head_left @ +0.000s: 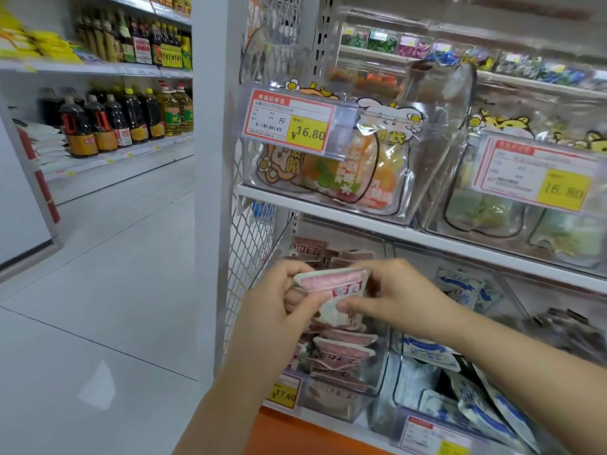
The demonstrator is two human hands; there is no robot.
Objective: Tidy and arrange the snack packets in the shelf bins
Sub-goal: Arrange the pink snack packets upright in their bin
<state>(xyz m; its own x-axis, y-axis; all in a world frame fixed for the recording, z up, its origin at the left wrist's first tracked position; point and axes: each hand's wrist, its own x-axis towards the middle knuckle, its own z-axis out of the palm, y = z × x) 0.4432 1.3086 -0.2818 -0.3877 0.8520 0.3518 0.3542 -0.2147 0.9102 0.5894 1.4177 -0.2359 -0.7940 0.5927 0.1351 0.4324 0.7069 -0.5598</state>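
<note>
A white tiled floor (115,290) runs past a far shelf of oil and sauce bottles (115,123). At the left end of the lower shelf (354,427), a clear bin (328,400) tagged 17.60 holds stacked pink packets (341,351). The next bin (382,408) to the right holds blue-and-white packets (427,351). Above the left bin, both hands hold 1 pink-and-white snack packet (331,284). The left hand (279,310) has its fingers pinching the packet's left end, and the right hand (394,290) pinches the right end. On the upper shelf (361,221), clear bins (254,178) carry cartoon pouches (328,172) tagged 16.80.

upper left price tag (289,124) reading ¥16.80, upper right price tag (538,174) 16.80, lower price tag (284,391) ¥17.60
</note>
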